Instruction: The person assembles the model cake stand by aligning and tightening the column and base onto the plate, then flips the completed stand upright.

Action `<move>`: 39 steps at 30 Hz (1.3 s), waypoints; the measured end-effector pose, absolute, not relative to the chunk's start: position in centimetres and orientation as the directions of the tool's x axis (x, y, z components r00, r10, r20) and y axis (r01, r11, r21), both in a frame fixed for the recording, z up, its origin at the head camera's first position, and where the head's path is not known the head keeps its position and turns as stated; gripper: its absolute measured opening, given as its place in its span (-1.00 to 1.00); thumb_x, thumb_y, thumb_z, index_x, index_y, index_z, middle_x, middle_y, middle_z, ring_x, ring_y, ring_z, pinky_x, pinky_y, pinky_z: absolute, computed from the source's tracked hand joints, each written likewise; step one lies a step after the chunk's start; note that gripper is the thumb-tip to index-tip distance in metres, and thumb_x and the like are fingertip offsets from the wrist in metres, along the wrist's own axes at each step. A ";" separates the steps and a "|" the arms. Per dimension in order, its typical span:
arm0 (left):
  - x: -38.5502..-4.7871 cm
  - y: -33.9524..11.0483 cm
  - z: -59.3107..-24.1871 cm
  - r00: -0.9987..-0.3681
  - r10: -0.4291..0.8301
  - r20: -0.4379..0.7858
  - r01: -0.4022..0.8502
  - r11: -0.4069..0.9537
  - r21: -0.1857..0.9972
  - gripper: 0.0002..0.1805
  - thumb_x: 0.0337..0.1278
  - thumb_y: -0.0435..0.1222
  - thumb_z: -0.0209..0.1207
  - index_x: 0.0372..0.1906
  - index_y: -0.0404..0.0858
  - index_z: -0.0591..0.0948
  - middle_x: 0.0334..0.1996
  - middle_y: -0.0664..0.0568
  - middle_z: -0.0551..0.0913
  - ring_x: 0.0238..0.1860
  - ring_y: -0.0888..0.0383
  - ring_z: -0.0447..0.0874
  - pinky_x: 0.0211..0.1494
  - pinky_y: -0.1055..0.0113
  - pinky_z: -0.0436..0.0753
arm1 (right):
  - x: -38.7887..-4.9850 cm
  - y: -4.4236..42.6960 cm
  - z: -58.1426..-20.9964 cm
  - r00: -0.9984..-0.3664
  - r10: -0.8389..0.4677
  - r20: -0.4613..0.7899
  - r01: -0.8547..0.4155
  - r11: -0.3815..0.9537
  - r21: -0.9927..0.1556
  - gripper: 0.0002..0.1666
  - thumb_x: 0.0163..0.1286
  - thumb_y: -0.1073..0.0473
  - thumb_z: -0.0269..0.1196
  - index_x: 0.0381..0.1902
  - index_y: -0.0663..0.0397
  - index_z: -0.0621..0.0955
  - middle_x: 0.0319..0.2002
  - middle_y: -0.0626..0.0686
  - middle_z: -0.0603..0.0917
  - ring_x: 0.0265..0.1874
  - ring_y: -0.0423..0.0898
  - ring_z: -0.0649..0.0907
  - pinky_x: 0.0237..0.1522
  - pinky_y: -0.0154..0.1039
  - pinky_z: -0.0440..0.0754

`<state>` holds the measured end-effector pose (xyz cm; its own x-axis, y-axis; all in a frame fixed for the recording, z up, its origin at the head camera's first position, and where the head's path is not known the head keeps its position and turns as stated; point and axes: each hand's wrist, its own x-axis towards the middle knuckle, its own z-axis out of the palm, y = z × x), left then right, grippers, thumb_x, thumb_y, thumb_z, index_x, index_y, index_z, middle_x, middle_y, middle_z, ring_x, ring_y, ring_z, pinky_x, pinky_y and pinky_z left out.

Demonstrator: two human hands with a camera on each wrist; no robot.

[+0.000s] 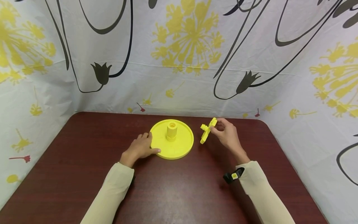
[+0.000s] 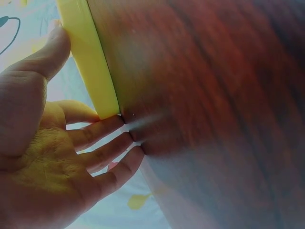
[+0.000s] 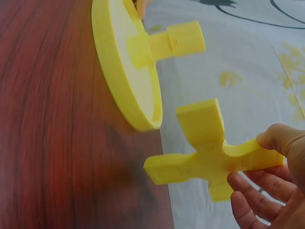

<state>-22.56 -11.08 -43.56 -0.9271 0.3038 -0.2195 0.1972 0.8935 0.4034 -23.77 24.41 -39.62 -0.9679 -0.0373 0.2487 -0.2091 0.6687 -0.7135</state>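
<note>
A yellow round base (image 1: 181, 141) lies flat on the table, with a raised rim and an upright post (image 1: 172, 132) that has a hole in its top. My left hand (image 1: 141, 147) holds the base's left edge, thumb at the rim and the other fingertips down by the table. In the left wrist view, the yellow rim (image 2: 90, 57) runs between thumb and index finger. To the right of the base, my right hand (image 1: 228, 135) pinches one arm of a yellow cross-shaped piece (image 3: 209, 162) above the table. A short peg on it points toward the post.
The dark reddish-brown table (image 1: 173, 193) stretches around both arms. A white patterned cloth (image 1: 179, 90) hangs behind the table and along its sides. A black band (image 1: 233, 176) is on the right wrist.
</note>
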 end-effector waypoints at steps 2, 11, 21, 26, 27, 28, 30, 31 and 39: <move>-22.5 -11.1 -43.6 -0.927 0.303 -0.221 0.193 0.891 0.412 0.06 0.24 0.12 0.23 0.53 -0.48 0.03 0.41 -0.36 0.22 0.35 -0.28 0.24 0.34 -0.16 0.32 | -23.9 23.6 -39.4 -0.969 -0.041 0.244 -0.212 0.650 -0.730 -0.54 0.37 0.19 0.30 0.17 0.26 0.55 0.04 0.28 0.68 0.04 0.19 0.67 0.06 0.10 0.62; -22.6 -11.2 -43.6 -0.928 0.303 -0.215 0.192 0.886 0.422 0.07 0.24 0.13 0.23 0.54 -0.46 0.02 0.43 -0.36 0.21 0.38 -0.29 0.22 0.36 -0.18 0.29 | -24.4 19.9 -38.2 -0.950 -0.105 0.296 -0.301 0.567 -0.767 -0.55 0.36 0.23 0.33 0.16 0.23 0.52 0.00 0.23 0.71 -0.03 0.13 0.70 0.02 0.04 0.63; -22.6 -11.0 -43.6 -0.923 0.314 -0.221 0.204 0.888 0.412 0.08 0.23 0.15 0.22 0.54 -0.43 0.02 0.45 -0.33 0.20 0.42 -0.29 0.18 0.38 -0.19 0.28 | -24.5 16.0 -37.6 -0.847 -0.283 0.450 -0.527 0.565 -0.635 -0.50 0.37 0.29 0.31 0.26 0.13 0.54 0.04 0.15 0.70 -0.05 0.03 0.71 -0.14 -0.08 0.69; -22.5 -10.9 -43.5 -0.922 0.319 -0.221 0.210 0.890 0.406 0.07 0.24 0.15 0.22 0.54 -0.44 0.03 0.44 -0.35 0.21 0.41 -0.31 0.20 0.36 -0.20 0.29 | -24.4 14.5 -37.8 -0.771 -0.374 0.516 -0.627 0.592 -0.507 -0.51 0.35 0.31 0.31 0.24 0.13 0.56 0.05 0.15 0.69 -0.08 0.06 0.70 -0.18 -0.09 0.69; -22.5 -10.9 -43.5 -0.921 0.320 -0.220 0.211 0.889 0.407 0.06 0.24 0.15 0.22 0.54 -0.44 0.03 0.44 -0.35 0.21 0.41 -0.31 0.20 0.36 -0.20 0.30 | -24.4 14.3 -37.8 -0.758 -0.389 0.524 -0.640 0.600 -0.481 -0.51 0.35 0.30 0.32 0.23 0.12 0.57 0.05 0.15 0.69 -0.08 0.06 0.70 -0.16 -0.08 0.69; -22.5 -10.9 -43.4 -0.921 0.321 -0.220 0.212 0.888 0.408 0.06 0.24 0.15 0.22 0.54 -0.45 0.04 0.43 -0.35 0.22 0.40 -0.32 0.21 0.35 -0.20 0.30 | -24.4 14.1 -37.8 -0.747 -0.404 0.528 -0.651 0.605 -0.457 -0.51 0.34 0.30 0.32 0.23 0.12 0.57 0.04 0.14 0.69 -0.08 0.07 0.69 -0.14 -0.07 0.68; -22.5 -10.9 -43.4 -0.921 0.324 -0.218 0.215 0.887 0.409 0.06 0.24 0.15 0.22 0.53 -0.45 0.04 0.42 -0.36 0.23 0.39 -0.32 0.23 0.34 -0.20 0.32 | -24.3 13.8 -37.8 -0.726 -0.436 0.532 -0.673 0.610 -0.419 -0.51 0.33 0.31 0.33 0.22 0.10 0.58 0.05 0.13 0.68 -0.06 0.06 0.67 -0.09 -0.06 0.67; -22.5 -10.9 -43.4 -0.921 0.324 -0.218 0.216 0.887 0.409 0.06 0.24 0.15 0.22 0.53 -0.46 0.05 0.42 -0.36 0.24 0.38 -0.32 0.23 0.34 -0.20 0.32 | -24.3 13.7 -37.8 -0.717 -0.452 0.530 -0.683 0.608 -0.405 -0.51 0.32 0.31 0.34 0.22 0.09 0.59 0.06 0.11 0.68 -0.04 0.05 0.66 -0.05 -0.07 0.65; -22.5 -10.9 -43.4 -0.922 0.326 -0.207 0.225 0.889 0.400 0.07 0.21 0.15 0.24 0.51 -0.49 0.08 0.36 -0.36 0.30 0.33 -0.33 0.29 0.30 -0.19 0.37 | -24.2 12.8 -38.0 -0.670 -0.580 0.463 -0.741 0.568 -0.359 -0.51 0.30 0.32 0.35 0.21 0.06 0.63 0.15 0.00 0.67 0.11 0.02 0.57 0.17 0.05 0.48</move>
